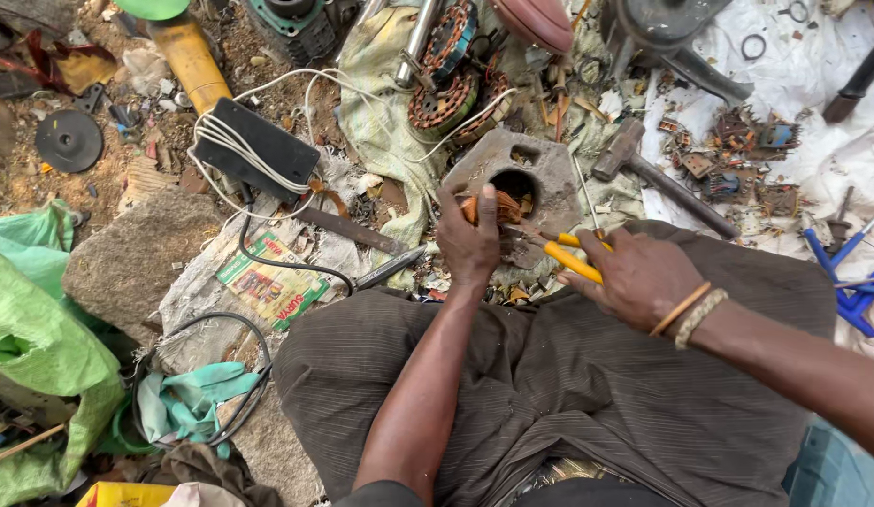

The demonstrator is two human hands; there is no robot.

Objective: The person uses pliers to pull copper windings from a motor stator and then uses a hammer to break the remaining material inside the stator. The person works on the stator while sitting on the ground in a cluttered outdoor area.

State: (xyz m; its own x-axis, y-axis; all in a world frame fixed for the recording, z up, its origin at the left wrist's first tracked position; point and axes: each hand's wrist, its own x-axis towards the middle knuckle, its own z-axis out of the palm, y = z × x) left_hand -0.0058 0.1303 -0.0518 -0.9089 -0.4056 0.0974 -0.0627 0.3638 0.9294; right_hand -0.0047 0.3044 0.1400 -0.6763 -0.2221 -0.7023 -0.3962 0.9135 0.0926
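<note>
My left hand (468, 242) grips a bundle of copper wire (505, 207) at the near edge of a grey stone block (550, 174) with a round hole in it. Yellow-handled pliers (570, 260) are held in my right hand (641, 275), their jaws pointing left toward the copper bundle. Two bangles circle my right wrist. Both hands work just beyond my knees, which are covered in dark striped cloth.
A hammer (658, 172) lies right of the block. Motor windings (446, 84) sit beyond it. A black box with white cables (254, 145), a flat file (352, 232), a large stone (137, 258), green bags (33, 357) and blue tools (845, 282) surround the spot.
</note>
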